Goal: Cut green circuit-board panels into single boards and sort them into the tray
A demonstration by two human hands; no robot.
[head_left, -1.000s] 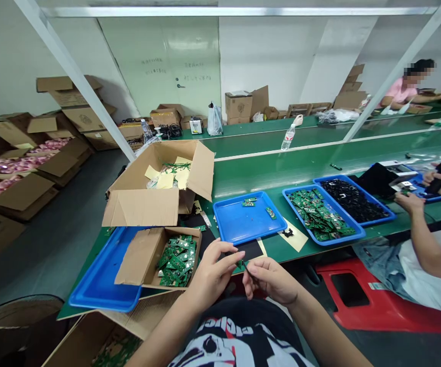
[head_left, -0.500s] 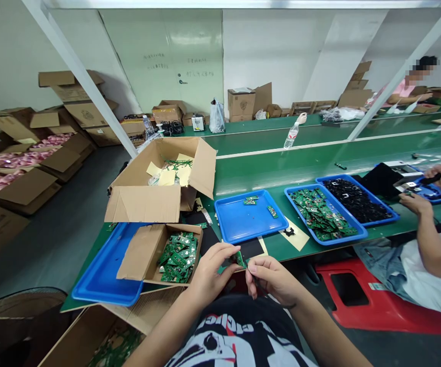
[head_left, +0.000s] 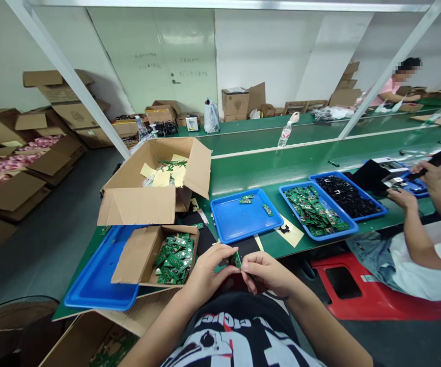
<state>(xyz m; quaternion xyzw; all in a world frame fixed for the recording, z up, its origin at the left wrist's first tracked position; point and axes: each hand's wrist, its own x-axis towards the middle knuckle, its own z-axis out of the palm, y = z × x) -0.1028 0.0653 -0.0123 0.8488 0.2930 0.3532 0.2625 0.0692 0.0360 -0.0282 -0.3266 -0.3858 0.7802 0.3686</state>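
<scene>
My left hand (head_left: 208, 270) and my right hand (head_left: 266, 272) meet in front of my chest, at the near edge of the green bench (head_left: 281, 168). Both pinch one small green circuit board (head_left: 237, 259) between thumbs and fingertips. Just left of my hands a small cardboard box (head_left: 144, 255) holds several green boards. Beyond my hands lies a blue tray (head_left: 245, 220) with three small boards in it.
A big open carton (head_left: 155, 183) stands behind the small box, which rests on a long blue tray (head_left: 102, 280). To the right sit a tray of green boards (head_left: 314, 210) and a tray of black parts (head_left: 348, 194). A co-worker's arm (head_left: 415, 224) works beside a red stool (head_left: 358, 290).
My hands have drawn closer together, with both of them now pinching the small board. The thin dark tool seen in my right hand a second ago no longer shows.
</scene>
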